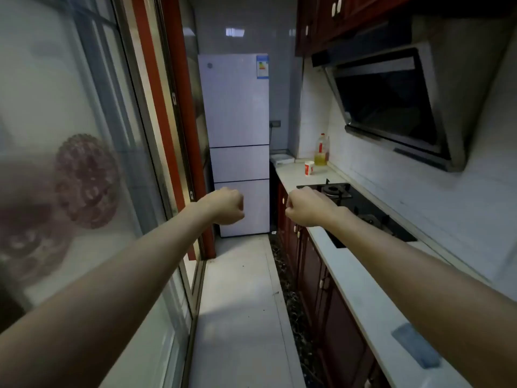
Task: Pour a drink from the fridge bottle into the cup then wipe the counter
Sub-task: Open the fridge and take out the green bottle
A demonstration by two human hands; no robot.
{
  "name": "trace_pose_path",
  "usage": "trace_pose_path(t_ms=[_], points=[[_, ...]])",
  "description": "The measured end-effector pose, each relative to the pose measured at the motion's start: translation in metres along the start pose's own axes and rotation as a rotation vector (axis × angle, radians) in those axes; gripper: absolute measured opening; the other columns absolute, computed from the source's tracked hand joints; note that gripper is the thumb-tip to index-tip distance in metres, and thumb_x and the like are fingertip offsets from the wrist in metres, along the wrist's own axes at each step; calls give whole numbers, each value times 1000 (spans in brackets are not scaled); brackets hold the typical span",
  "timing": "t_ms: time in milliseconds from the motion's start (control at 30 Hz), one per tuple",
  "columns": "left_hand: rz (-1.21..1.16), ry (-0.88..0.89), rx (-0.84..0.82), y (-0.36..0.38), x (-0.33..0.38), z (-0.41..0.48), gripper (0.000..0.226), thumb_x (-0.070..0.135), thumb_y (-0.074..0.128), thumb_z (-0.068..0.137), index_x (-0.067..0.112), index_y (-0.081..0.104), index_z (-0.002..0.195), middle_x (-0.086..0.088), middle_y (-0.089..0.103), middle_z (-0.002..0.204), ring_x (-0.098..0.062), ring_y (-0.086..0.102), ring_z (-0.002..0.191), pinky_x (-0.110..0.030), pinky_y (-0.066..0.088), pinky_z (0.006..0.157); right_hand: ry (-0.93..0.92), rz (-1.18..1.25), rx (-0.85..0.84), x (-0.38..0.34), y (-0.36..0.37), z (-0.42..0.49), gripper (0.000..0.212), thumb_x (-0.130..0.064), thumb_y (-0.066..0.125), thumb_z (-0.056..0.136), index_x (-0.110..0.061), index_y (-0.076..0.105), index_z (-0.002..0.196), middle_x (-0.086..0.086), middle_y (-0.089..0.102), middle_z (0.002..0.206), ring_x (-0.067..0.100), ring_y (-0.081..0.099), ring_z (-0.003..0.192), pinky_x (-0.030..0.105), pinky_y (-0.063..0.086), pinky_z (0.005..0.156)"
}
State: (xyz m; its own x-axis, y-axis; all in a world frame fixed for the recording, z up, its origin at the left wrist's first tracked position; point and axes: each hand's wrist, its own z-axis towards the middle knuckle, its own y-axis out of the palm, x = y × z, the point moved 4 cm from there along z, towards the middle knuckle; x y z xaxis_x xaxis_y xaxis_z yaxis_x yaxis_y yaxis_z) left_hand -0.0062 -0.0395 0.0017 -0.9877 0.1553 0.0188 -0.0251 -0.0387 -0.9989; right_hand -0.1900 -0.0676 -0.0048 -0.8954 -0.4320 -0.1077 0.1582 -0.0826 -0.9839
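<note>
A glass sliding door [70, 135] fills the left of the frame and makes the kitchen a narrow aisle, so the fridge [235, 107] stands at the far end, centre of the frame, all three doors closed. No drink bottle shows anywhere; it is presumably behind one of those doors, which makes opening the fridge the first step, not yet begun. The tabletop [361, 298] runs along the right side from the lower right corner toward the fridge, with a hood [391, 107] slanting above it and a black hob [361, 205] set into it below the hood. Both arms reach straight ahead down the aisle: the left hand [226, 205] and the right hand [305, 205] are each clenched in a fist and hold nothing, well short of the fridge. A flat blue-grey piece, probably the cloth [416, 348], lies on the tabletop at lower right, near the person, ready for wiping. An oil bottle [321, 152] stands in the far corner against the wall. The cup [309, 168], white with red print, stands upright just in front of it, close to the fridge, handy for pouring.
</note>
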Motion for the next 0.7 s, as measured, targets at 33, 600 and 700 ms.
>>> trace_pose_path(t_ms=[33,600,700], points=[[-16,-9,-9,1,-3,8,25,24,53,95,5,67,103,-13,70,101,-27,67,92,-42,57,84,-3,-1,0,3,2,8,18,-19,47,87,-8,57,78,10,59,79,27,56,68,28,33,47],[-39,-158,-63,16,-64,184,19,23,54,96,8,62,105,-5,61,90,-16,59,76,-19,38,53,-122,43,-22,74,46,228,23,-16,47,84,-9,46,61,8,50,63,28,50,59,33,38,49],[-37,-187,-96,26,-82,209,19,23,54,96,6,63,98,-9,65,90,-18,61,74,-21,40,54,-141,25,-74,75,69,261,20,-19,48,85,-5,58,74,11,61,74,30,60,68,38,50,57]])
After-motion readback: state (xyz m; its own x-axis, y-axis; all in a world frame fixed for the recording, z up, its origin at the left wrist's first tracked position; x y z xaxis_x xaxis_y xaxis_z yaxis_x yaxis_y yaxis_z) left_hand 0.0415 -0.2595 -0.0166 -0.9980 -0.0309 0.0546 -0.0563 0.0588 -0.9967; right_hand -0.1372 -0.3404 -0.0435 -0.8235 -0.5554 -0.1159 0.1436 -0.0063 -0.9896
